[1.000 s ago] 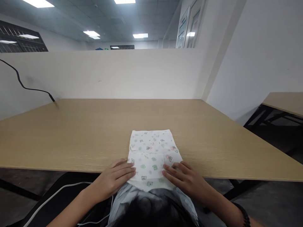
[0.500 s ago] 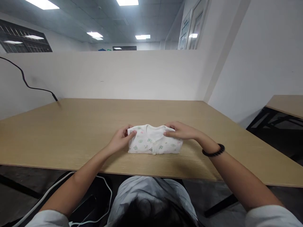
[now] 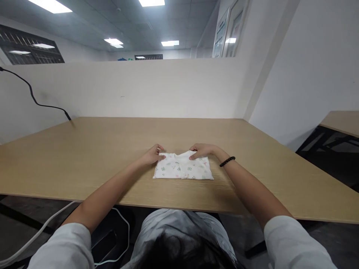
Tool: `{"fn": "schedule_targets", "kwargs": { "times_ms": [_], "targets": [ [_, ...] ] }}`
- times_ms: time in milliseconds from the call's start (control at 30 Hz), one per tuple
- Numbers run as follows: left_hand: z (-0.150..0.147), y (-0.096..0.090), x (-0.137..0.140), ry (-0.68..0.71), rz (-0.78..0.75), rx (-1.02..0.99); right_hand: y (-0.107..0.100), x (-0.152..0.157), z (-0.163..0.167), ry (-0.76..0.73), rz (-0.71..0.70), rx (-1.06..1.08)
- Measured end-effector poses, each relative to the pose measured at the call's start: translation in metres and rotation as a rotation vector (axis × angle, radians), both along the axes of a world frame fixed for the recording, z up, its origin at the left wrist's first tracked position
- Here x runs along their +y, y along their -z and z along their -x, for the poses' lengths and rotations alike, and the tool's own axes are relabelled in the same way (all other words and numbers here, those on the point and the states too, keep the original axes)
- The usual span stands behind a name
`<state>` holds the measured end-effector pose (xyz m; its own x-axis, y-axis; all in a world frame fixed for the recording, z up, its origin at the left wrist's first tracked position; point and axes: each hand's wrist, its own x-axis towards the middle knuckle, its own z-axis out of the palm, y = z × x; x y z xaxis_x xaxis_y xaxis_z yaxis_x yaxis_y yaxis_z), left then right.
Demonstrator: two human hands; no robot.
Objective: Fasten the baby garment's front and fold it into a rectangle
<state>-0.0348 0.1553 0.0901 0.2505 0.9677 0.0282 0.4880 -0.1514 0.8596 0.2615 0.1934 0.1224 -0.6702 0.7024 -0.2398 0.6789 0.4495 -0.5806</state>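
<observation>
A folded white baby shirt [image 3: 183, 168] printed with small green and pink figures lies on the table in front of me. Its neckline faces away from me. At its far left corner is my left hand [image 3: 153, 154], thumb on the cloth and fingers curled at the back edge. My right hand [image 3: 203, 150] pinches the far edge right of the neckline, with the thumb on top and fingertips partly hidden behind the cloth. Around my right wrist is a black beaded bracelet [image 3: 227, 161].
The wooden table [image 3: 112, 134] meets a low white partition [image 3: 157, 89] at the back. A black cable [image 3: 50, 106] hangs down to its far left corner. A second table [image 3: 342, 121] stands at the right. Below the front edge runs a white cable [image 3: 36, 235].
The shirt has flattened and lies lower on the table. My right hand has moved left along its far edge, and my left hand has shifted slightly right at the corner.
</observation>
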Motion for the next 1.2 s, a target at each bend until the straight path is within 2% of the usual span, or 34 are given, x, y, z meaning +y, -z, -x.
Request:
{"fn": "schedule_targets", "kwargs": {
  "times_ms": [167,233,300,400,467,567,700,800,900,1000,1067,1200],
  "targets": [
    [-0.004,-0.005,-0.023,-0.052,-0.405,0.294,0.007,-0.021,0.005,0.136,-0.457,0.055],
    [-0.012,-0.009,-0.040,0.018,-0.548,0.393,0.011,-0.036,0.011,0.152,-0.589,0.067],
    [-0.022,-0.009,-0.057,0.165,-0.630,0.472,0.016,-0.053,0.019,0.161,-0.658,0.073],
    [-0.035,-0.003,-0.079,0.381,-0.638,0.626,0.028,-0.080,0.032,0.180,-0.650,0.026],
    [-0.040,0.005,-0.087,0.418,-0.569,0.721,0.038,-0.093,0.039,0.161,-0.605,-0.028],
    [-0.043,0.017,-0.089,0.355,-0.438,0.796,0.051,-0.101,0.044,0.106,-0.511,-0.060],
    [-0.043,0.023,-0.088,0.229,-0.360,0.819,0.056,-0.090,0.040,0.100,-0.443,0.056],
    [-0.037,0.021,-0.090,0.127,-0.357,0.812,0.054,-0.078,0.031,0.251,-0.494,0.134],
    [-0.018,0.017,-0.092,0.119,-0.304,0.783,0.056,-0.071,0.020,0.409,-0.521,0.085],
    [0.006,0.016,-0.092,0.123,-0.204,0.745,0.065,-0.067,0.013,0.447,-0.445,-0.003],
    [0.018,0.018,-0.092,0.077,-0.173,0.721,0.069,-0.065,0.012,0.447,-0.390,-0.009],
    [0.022,0.019,-0.097,-0.045,-0.265,0.636,0.065,-0.061,0.009,0.568,-0.431,0.081]
  ]
}}
